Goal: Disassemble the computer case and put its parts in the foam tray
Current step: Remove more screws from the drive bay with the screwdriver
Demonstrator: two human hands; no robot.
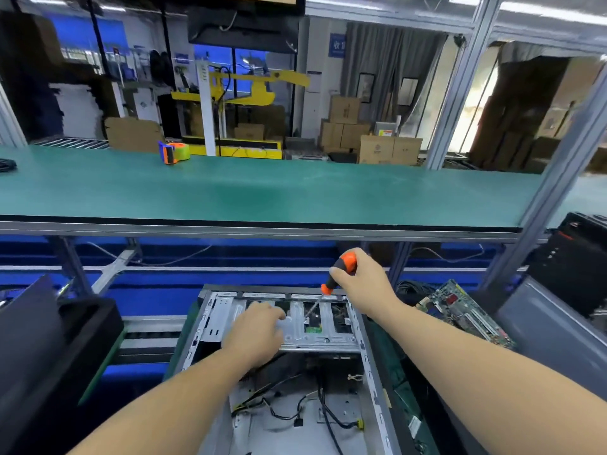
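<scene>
The computer case (pixel 289 372) lay open at lower centre, its motherboard (pixel 466 310) already out at right. The right hand (pixel 361 280) gripped a screwdriver (pixel 340 274) on the drive bracket (pixel 295 326); the left hand (pixel 259 330) rested flat there. Bracket and cables remained.

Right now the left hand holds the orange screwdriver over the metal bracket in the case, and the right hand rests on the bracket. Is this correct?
The hands are swapped. In the head view the right hand holds the orange screwdriver over the metal bracket in the case, and the left hand rests on the bracket.
</scene>
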